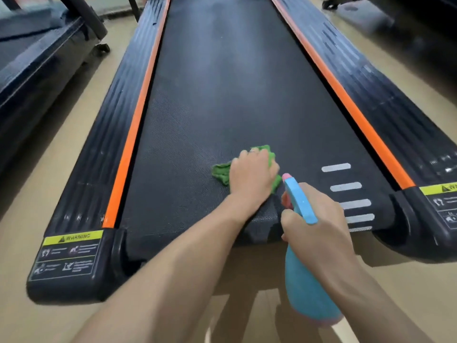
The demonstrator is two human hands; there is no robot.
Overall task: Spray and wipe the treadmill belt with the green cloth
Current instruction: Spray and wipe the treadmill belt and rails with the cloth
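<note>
L hand palm-down on green cloth, fingers curled over it, pressing it to treadmill belt at near end, just left of white stripes. R hand grip wrapped round blue spray bottle neck, pink nozzle toward cloth, bottle near edge of belt. Orange rails both sides.

Both hands forward, fingers curled

Soft even indoor light, pale sheen on my treadmill belt at upper centre, frame edges bowed and smeared, corners blurred
</note>
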